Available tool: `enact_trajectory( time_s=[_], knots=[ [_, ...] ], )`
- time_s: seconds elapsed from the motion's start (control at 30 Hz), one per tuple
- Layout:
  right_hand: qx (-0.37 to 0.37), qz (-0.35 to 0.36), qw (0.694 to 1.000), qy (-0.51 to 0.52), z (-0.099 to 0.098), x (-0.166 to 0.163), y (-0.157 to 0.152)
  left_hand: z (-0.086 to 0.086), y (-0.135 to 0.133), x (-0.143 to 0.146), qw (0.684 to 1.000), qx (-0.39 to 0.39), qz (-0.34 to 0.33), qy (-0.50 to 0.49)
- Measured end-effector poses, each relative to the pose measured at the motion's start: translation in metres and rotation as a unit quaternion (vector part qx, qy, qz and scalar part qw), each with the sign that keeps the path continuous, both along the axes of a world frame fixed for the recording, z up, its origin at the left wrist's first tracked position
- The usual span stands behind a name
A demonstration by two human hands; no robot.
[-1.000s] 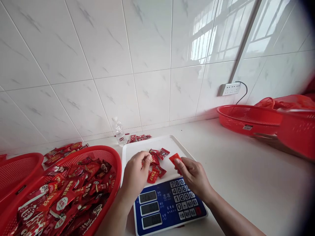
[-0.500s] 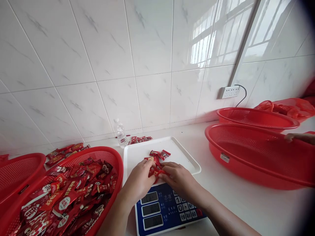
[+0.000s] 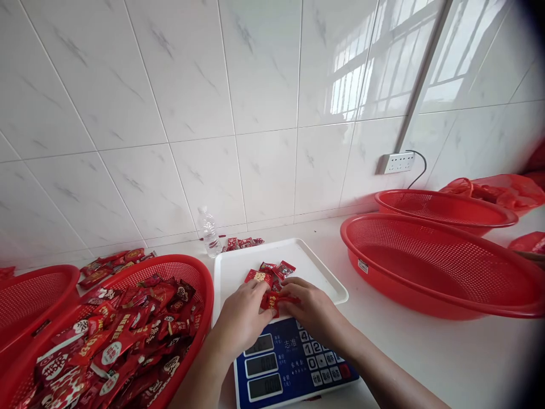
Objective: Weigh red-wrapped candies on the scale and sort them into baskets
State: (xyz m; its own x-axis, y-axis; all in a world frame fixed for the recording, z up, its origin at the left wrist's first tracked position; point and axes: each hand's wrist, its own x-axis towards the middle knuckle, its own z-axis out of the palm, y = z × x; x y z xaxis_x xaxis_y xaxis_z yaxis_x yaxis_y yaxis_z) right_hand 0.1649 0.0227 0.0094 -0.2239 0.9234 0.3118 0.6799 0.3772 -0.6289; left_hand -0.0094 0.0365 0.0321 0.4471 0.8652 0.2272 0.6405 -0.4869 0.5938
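A red candy packet (image 3: pixel 273 307) is pinched between my two hands over the front part of the scale's white tray (image 3: pixel 317 267). My left hand (image 3: pixel 243 315) has its thumb and fingers closed on the packet's left side. On the other side, my right hand (image 3: pixel 313 307) grips it with curled fingers. Just beyond my fingertips lie several small red wrapped candies (image 3: pixel 286 269) on the tray, partly covered by my hands. Below my wrists is the scale's blue panel (image 3: pixel 293 355) with its displays and keys; my right forearm hides some keys.
A red basket (image 3: pixel 203 284) heaped with wrapped candies stands at left, beside another red basket (image 3: pixel 38 278). A clear bottle (image 3: pixel 208 232) and loose candies (image 3: pixel 242 243) lie near the wall. Two red baskets (image 3: pixel 357 241) stand at right, below a power strip (image 3: pixel 398 163).
My hands have shifted slightly and show more of the packet between them. The front right basket has slid left, and another person's hand has left its rim.
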Motion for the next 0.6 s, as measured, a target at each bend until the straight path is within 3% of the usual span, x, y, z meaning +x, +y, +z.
enact_trajectory(
  time_s=[0.13, 0.37, 0.47, 0.6],
  knots=[
    [0.001, -0.012, 0.998, -0.063, -0.001, -0.004, 0.001, -0.003, 0.001, 0.001, 0.999, -0.018, -0.022, -0.03],
    [0.063, -0.029, 0.997, -0.034, -0.002, 0.0, 0.007, -0.001, 0.0, 0.003, 0.996, -0.04, -0.029, -0.069],
    [0.1, 0.026, 0.994, -0.026, 0.002, -0.002, 0.008, 0.001, 0.001, 0.005, 0.995, 0.003, 0.026, -0.094],
    [0.041, 0.118, 0.986, -0.113, 0.007, -0.005, 0.014, 0.003, 0.005, 0.005, 0.975, 0.105, 0.1, -0.169]
  ],
)
